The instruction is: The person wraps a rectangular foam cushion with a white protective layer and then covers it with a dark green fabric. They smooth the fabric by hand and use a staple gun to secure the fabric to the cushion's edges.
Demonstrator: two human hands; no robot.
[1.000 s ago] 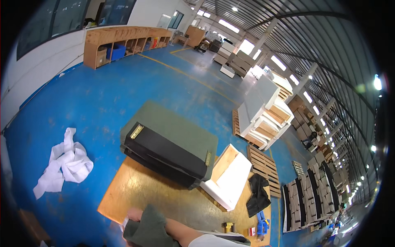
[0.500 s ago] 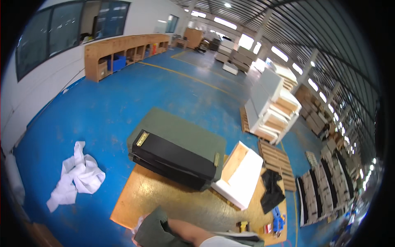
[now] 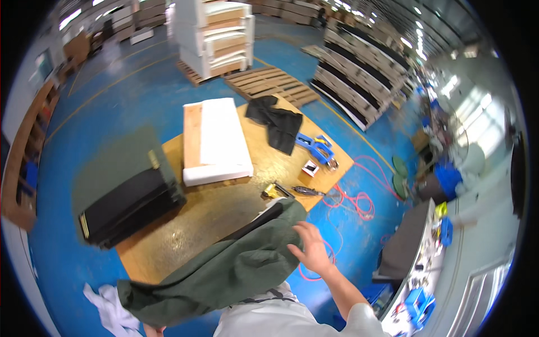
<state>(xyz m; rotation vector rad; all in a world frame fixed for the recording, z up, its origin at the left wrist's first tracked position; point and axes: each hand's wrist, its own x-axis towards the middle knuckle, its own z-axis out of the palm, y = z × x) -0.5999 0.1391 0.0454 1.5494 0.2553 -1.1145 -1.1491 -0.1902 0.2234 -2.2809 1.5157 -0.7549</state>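
Observation:
A dark green fabric cover (image 3: 224,264) stretches across in front of me, over the near edge of the wooden work table (image 3: 219,205). My left hand (image 3: 154,330) is closed on its lower left end, mostly hidden beneath the cloth. At the other end, my right hand (image 3: 313,250) has its fingers apart and lies against the fabric's right side. Beyond the cover, a yellow-and-black staple gun (image 3: 276,191) lies beside a dark hand tool (image 3: 307,191). A green and black upholstered piece (image 3: 129,188) stands on the table's left part.
A white padded wooden frame (image 3: 222,140), black cloth (image 3: 276,123) and a blue tool (image 3: 317,149) lie on the table. Red hoses (image 3: 359,205) coil on the floor at right. White cloth (image 3: 112,309) lies at lower left. Pallets (image 3: 272,84) and stacked padded frames (image 3: 365,73) stand beyond.
My view has swung to the right. The green cover, bunched at the lower edge before, now spreads wide in front of me, and my right hand has come to its right end.

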